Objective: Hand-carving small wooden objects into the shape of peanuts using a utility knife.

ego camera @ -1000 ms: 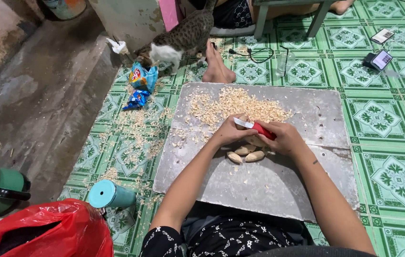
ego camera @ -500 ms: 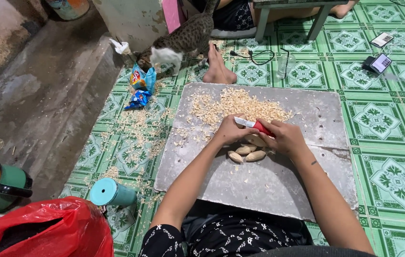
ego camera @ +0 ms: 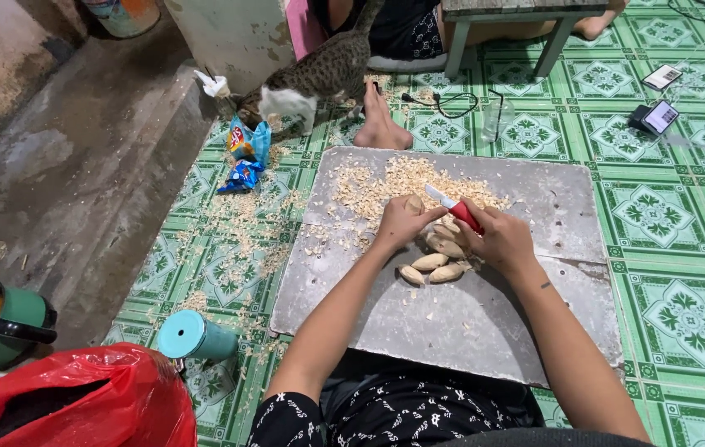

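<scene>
We have a single head-worn view, looking steeply down and forward over our forearms at close range. It centres on the grey board [ego camera: 485, 331] on the tiled floor [ego camera: 683, 290], reaching a cat [ego camera: 319, 79] beyond.

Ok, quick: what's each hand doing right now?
Left hand: closed on a pale peeled piece.
Right hand: closed on a red-handled knife, blade toward the piece.

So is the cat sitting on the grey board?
No, the cat stands on the green tiled floor beyond the grey board, beside a snack packet.
</scene>
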